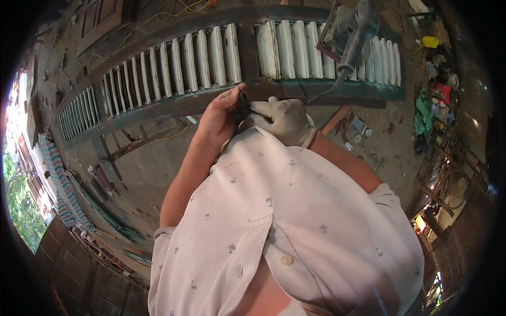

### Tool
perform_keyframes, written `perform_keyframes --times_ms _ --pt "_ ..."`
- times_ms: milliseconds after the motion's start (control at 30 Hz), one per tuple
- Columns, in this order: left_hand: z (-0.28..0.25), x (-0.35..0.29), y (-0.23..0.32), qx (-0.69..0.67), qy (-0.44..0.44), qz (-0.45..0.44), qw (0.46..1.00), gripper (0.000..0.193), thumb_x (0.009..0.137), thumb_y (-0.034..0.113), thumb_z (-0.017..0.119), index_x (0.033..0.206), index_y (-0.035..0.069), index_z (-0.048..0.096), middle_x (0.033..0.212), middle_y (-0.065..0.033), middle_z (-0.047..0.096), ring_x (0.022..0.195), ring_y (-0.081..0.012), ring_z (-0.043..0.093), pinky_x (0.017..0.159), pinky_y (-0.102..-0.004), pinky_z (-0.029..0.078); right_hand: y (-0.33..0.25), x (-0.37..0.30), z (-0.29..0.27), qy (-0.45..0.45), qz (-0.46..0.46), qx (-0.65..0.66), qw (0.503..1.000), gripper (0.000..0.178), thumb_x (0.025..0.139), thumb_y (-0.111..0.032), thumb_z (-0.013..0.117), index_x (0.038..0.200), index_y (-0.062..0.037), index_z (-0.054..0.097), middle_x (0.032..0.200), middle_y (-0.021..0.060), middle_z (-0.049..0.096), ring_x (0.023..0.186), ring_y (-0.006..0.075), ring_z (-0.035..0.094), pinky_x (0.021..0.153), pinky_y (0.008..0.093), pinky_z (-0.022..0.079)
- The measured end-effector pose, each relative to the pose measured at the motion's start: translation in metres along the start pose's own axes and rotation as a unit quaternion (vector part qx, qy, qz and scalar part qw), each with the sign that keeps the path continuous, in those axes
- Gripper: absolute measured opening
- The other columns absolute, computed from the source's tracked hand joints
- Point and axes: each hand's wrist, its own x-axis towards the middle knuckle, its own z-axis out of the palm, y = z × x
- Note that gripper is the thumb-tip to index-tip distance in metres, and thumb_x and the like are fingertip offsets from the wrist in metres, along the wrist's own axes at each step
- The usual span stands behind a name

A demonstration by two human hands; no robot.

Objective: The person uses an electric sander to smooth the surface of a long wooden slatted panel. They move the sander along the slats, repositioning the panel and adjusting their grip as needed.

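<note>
My bare left hand (222, 116) is closed, its thumb and fingers pinching a dark, soft-looking item (242, 109) in front of my chest. My right hand (287, 121) wears a light grey work glove with a dark slit-like mark on it. Its gloved fingers are bent toward the same dark item and meet it, though the fingertips are partly hidden. What kind of item it is, I cannot make out. Just beyond both hands lies a long louvered shutter (253, 90), its frame dark with worn green paint and its slats whitish. A power sander (350, 34) rests on the shutter's right part.
The sander's cord (327, 94) trails toward my right hand. A panelled wooden door (103, 21) lies at far left, near a yellow cord (145, 23). Green cloth (423, 116) and clutter lie at right. Striped fabric (58, 179) hangs at left.
</note>
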Motion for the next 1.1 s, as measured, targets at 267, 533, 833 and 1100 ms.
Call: perform_keyframes --times_ms 267,533,833,1100 --pt "0.006 -0.006 0.009 0.018 -0.006 0.001 1.0 0.043 0.109 0.027 0.073 0.144 0.003 0.066 0.115 -0.0021 0.075 0.105 -0.0157 0.071 0.096 -0.0345 0.057 -0.001 0.007 0.008 0.028 0.062 0.185 0.98 0.04 0.101 -0.03 0.073 0.135 -0.0113 0.078 0.088 0.012 0.079 0.083 0.0301 0.078 0.076 0.0382 0.061" --pt "0.004 0.003 -0.002 0.049 0.01 0.003 0.999 0.043 0.109 0.025 0.073 0.146 0.004 0.066 0.12 -0.0031 0.076 0.107 -0.0157 0.072 0.097 -0.034 0.059 0.004 0.018 0.004 -0.065 0.13 0.239 0.96 0.028 0.103 -0.027 0.071 0.112 -0.002 0.08 0.095 0.0173 0.08 0.085 0.0277 0.078 0.079 0.0416 0.058" --pt "0.012 0.001 0.001 0.036 -0.009 0.001 0.999 0.041 0.11 0.022 0.071 0.146 0.003 0.065 0.121 -0.0037 0.076 0.107 -0.0161 0.072 0.102 -0.034 0.058 0.003 0.019 0.002 -0.105 0.131 0.23 0.959 0.032 0.099 -0.036 0.072 0.109 -0.0063 0.08 0.089 0.0157 0.079 0.085 0.0359 0.077 0.08 0.0448 0.059" --pt "0.022 0.0 -0.004 0.064 0.029 0.05 0.996 0.05 0.11 0.021 0.071 0.154 0.0 0.059 0.125 -0.0028 0.071 0.113 -0.014 0.067 0.107 -0.0338 0.054 -0.014 0.021 0.004 -0.062 0.096 0.074 0.991 0.03 0.099 -0.038 0.071 0.102 -0.0087 0.077 0.083 0.0145 0.076 0.079 0.0393 0.075 0.075 0.0503 0.059"
